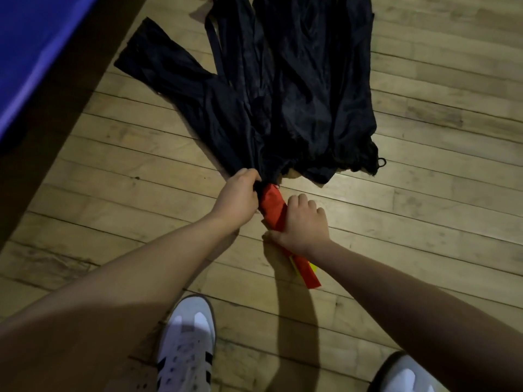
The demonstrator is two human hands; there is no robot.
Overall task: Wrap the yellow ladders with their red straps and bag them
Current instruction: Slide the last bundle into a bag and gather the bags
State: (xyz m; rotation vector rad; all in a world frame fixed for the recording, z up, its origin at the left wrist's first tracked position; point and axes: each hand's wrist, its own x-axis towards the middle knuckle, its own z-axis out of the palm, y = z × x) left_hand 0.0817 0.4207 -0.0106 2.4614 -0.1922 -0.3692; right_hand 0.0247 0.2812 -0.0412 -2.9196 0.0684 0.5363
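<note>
A black drawstring bag (pixel 297 103) lies flat on the wooden floor, its mouth towards me. My left hand (pixel 237 196) grips the bag's gathered mouth edge. A bundle of yellow ladder wrapped in red strap (pixel 272 206) pokes into that opening. My right hand (pixel 301 224) grips the bundle around its middle, thumb underneath. The bundle's near end, a red strap tail (pixel 308 274) with a sliver of yellow beside it, sticks out behind my right wrist. The part inside the bag is hidden.
A second black bag piece with straps (pixel 169 63) spreads to the left of the main bag. A blue mat (pixel 31 58) with a dark edge runs along the left. My white shoes (pixel 186 346) stand on the floor boards below my arms.
</note>
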